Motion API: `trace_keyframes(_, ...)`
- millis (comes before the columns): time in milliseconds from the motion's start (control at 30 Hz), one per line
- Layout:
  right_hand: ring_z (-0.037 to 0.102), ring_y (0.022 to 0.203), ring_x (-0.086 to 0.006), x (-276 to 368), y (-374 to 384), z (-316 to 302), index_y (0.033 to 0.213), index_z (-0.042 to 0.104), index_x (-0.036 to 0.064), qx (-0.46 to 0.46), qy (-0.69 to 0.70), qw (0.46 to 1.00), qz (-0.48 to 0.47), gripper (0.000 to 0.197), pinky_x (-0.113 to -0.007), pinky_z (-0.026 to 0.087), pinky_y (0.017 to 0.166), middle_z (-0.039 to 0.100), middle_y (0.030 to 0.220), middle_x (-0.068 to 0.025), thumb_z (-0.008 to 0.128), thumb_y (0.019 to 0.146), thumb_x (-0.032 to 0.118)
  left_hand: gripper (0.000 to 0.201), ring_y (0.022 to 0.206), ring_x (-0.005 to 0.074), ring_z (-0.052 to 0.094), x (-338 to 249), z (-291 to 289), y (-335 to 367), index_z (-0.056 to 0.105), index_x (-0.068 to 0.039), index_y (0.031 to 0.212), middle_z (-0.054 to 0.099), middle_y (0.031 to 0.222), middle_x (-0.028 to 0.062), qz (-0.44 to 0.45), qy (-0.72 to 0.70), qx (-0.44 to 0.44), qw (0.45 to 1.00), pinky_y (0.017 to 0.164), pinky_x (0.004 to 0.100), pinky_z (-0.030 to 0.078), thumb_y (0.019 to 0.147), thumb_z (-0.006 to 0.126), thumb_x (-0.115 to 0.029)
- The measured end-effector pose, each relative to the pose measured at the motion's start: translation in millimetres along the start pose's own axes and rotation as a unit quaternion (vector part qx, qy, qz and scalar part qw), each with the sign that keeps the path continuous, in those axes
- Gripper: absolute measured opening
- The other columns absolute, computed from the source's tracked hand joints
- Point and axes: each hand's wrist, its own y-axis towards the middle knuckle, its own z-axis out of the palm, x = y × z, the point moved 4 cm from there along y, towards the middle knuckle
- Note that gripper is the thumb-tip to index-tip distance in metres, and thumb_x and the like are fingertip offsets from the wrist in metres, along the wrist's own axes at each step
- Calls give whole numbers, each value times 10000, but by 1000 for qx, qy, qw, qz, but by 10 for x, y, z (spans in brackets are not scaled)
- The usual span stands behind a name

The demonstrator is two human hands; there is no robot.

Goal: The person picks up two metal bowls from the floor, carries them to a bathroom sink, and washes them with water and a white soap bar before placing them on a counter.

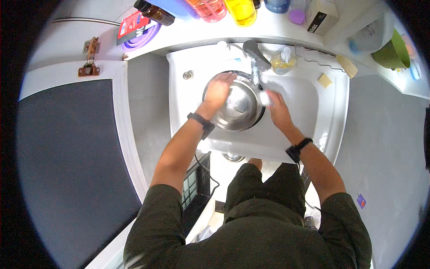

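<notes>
A shiny round steel bowl (239, 110) sits in the white sink (300, 112) below the tap (256, 56). A dark curved edge shows around its far and right sides; I cannot tell if it belongs to a second vessel underneath. My left hand (219, 87) grips the bowl's far left rim, fingers over the edge. Just off the bowl's right side, my right hand (279, 110) is closed on a small white sponge-like block (265, 98), slightly blurred. Both wrists wear black bands with small dark devices.
At the sink's far edge stands a clear soap bottle (283, 62) with yellowish liquid. A pale yellow sponge piece (324, 80) lies on the right rim. Bottles, including a yellow one (242, 12), line the shelf beyond. A dark-panelled cabinet door (76, 157) is at the left.
</notes>
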Motion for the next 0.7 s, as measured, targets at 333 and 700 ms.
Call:
trace_keyframes(333,489,1233,-400,248,427,-112,1378,477,42,22,-16,999,-38,544,-405,425,1042,511,1335,-190,562,854,-79,468,1182,313,597,-43,37,81,646,-42,1216,632,1288,147,20,-17,-22,999,1050,383,465,757,600,32)
trace_keyframes(700,471,1276,-383,-15,-323,-51,1386,475,63,78,-15,995,61,584,-430,397,1100,490,1355,-197,579,830,-85,527,986,382,622,245,29,-1034,526,-1,1322,589,1140,193,-278,-20,-49,959,873,429,532,816,674,-24)
